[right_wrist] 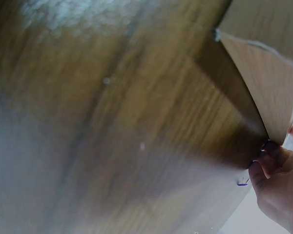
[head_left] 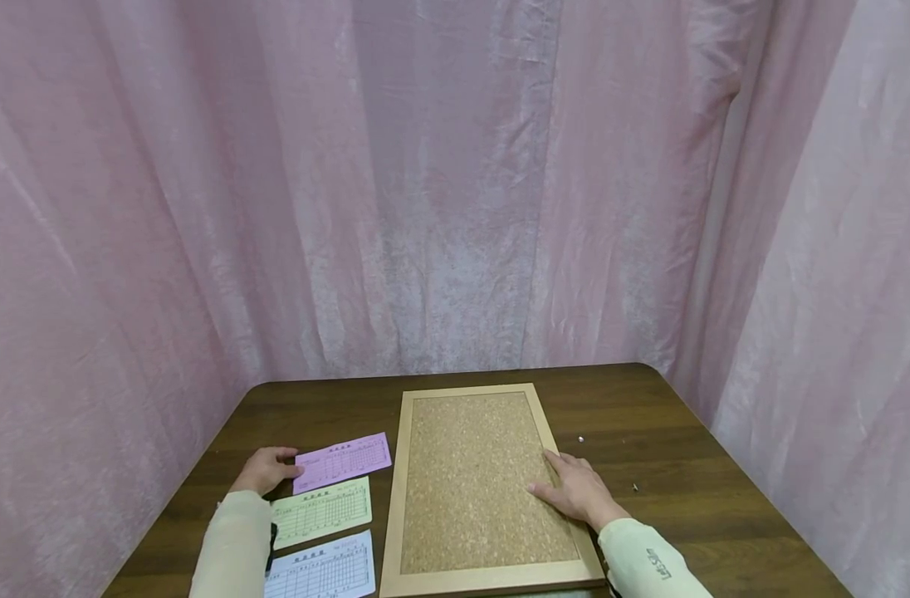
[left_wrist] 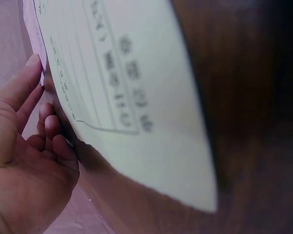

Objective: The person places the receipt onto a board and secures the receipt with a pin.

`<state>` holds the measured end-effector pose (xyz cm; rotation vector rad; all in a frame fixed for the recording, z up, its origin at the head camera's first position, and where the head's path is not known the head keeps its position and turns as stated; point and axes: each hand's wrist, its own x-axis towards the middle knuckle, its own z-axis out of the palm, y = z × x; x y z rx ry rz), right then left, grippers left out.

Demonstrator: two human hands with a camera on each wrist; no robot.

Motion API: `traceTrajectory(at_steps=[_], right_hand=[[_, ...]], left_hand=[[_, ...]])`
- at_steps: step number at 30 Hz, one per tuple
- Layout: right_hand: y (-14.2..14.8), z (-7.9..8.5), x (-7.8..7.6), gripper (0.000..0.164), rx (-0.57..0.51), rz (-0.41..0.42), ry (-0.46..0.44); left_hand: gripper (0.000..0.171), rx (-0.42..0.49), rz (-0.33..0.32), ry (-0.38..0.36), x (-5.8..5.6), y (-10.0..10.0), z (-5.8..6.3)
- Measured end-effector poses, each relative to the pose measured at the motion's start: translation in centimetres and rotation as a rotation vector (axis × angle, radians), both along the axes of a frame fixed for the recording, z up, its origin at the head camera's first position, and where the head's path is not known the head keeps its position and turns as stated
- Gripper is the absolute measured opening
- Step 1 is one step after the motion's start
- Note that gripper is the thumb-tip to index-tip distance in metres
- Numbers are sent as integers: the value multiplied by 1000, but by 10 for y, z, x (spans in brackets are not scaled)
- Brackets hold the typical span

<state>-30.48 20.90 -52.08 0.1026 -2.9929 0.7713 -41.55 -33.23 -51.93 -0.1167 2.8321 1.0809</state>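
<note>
A pink printed slip [head_left: 343, 462] lies left of the framed cork board [head_left: 473, 482]. My left hand [head_left: 264, 471] pinches its left edge, thumb and a finger at the paper. In the left wrist view, the pink slip [left_wrist: 35, 36] shows only as a sliver past the fingertips, and the other fingers curl loosely below. My right hand [head_left: 574, 492] holds the board's right side, with the thumb reaching over the cork. The right wrist view shows fingers of the right hand [right_wrist: 281, 180] bent against the outer side of the wooden frame [right_wrist: 263, 78], down by the table.
Below the pink slip lie a green slip [head_left: 324, 510] and a blue slip [head_left: 324, 571]. A purple push pin [right_wrist: 242, 184] stands point up on the table [head_left: 687, 453] beside the right hand. Small pin-like bits [head_left: 635, 487] lie right of the board. Pink curtains [head_left: 455, 191] surround the table.
</note>
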Motion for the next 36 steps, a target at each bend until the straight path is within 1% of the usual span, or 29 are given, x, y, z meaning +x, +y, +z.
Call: traceTrajectory(at_steps=[4, 11, 19, 22, 26, 30, 36], right_hand=[[0, 0, 0, 77, 0, -3, -6], [0, 1, 0, 77, 6, 0, -3], [-1, 2, 1, 77, -3, 4, 2], [-1, 2, 1, 77, -4, 5, 2], [-1, 2, 1, 77, -1, 8, 4], [-1, 3, 1, 77, 2, 8, 4], [-1, 4, 1, 77, 5, 5, -3]], left_hand=[[50, 7, 14, -4, 1, 0, 0], [39, 16, 7, 14, -1, -1, 2], [28, 12, 16, -1, 1, 0, 6], [21, 18, 29, -4, 1, 1, 6], [12, 17, 33, 13, 1, 1, 6], [12, 23, 36, 22, 1, 0, 7], [19, 44, 54, 31, 1, -1, 10]])
